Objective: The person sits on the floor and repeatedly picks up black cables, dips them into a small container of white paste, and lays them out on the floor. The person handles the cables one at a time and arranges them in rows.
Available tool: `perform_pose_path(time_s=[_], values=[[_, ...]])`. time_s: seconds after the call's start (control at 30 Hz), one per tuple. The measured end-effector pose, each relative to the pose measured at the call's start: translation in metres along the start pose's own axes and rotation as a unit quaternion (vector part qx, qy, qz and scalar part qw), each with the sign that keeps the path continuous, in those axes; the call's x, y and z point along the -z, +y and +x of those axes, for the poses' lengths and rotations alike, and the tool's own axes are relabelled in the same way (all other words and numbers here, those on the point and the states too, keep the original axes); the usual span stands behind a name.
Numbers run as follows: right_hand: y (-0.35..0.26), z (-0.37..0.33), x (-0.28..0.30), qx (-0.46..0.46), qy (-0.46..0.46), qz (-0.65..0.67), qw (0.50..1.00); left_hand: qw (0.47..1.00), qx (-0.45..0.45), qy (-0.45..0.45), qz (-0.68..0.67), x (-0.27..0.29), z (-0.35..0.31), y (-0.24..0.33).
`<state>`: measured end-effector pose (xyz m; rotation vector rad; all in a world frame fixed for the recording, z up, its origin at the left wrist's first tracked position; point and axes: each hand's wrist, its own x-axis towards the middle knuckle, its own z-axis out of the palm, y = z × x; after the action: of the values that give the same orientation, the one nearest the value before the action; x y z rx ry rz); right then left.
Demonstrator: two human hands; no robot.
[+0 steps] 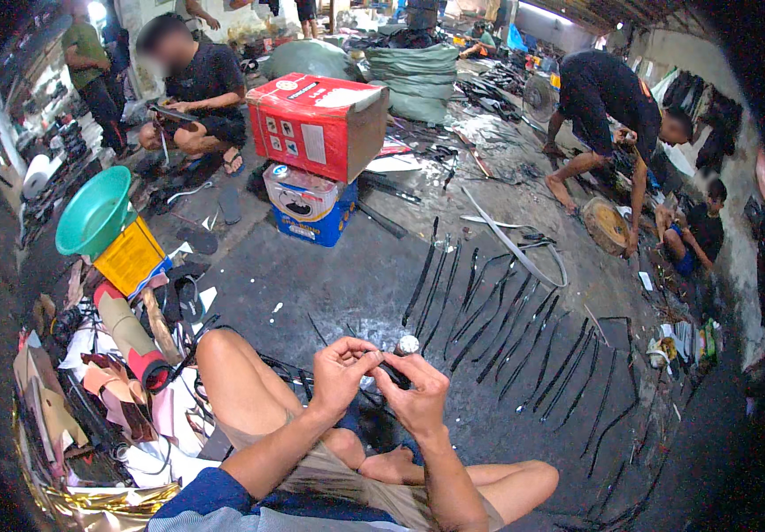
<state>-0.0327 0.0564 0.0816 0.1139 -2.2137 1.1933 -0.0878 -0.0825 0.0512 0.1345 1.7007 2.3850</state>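
Note:
Above my crossed legs, my left hand (343, 376) and my right hand (416, 392) almost meet. Both are closed, thumbs and fingertips pinching a short visible length of black strip (391, 362). The fingers cover much of this strip, so its ends cannot be made out. Just beyond my right fingers stands a small round thing with a whitish, crusted top (407, 344). In front and to the right, many thin black strips (421, 273) lie side by side on the dark floor sheet (249, 275), roughly parallel and apart from my hands.
A red carton (312, 120) sits on a blue-and-white tin (310, 213) ahead. Left are a green basin (94, 213) on a yellow box (132, 257) and piled scraps (117, 390). A grey strip (507, 235) curls near the black ones. Several people work around, one bending over a round wooden block (607, 226).

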Motion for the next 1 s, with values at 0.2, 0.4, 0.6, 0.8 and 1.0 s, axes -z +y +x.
perform_pose_path(time_s=[0.2,0.4,0.6,0.8,1.0], values=[[-0.024,0.011,0.01,0.062,0.051,0.0,0.997,0.972,0.064,-0.063,-0.217,-0.006,-0.017,0.016],[-0.04,0.014,0.019,0.085,0.028,-0.01,0.996,0.976,0.037,-0.066,-0.206,-0.007,-0.015,0.037],[-0.048,0.009,0.019,0.097,0.035,-0.014,0.995,0.989,0.002,-0.029,-0.147,-0.003,0.002,0.068],[-0.042,-0.013,0.022,0.093,0.015,-0.046,0.994,0.987,-0.033,0.026,-0.158,0.036,0.048,0.072],[-0.024,-0.056,0.039,0.01,-0.026,-0.082,0.996,0.977,-0.038,0.106,-0.183,0.081,0.113,0.046]])
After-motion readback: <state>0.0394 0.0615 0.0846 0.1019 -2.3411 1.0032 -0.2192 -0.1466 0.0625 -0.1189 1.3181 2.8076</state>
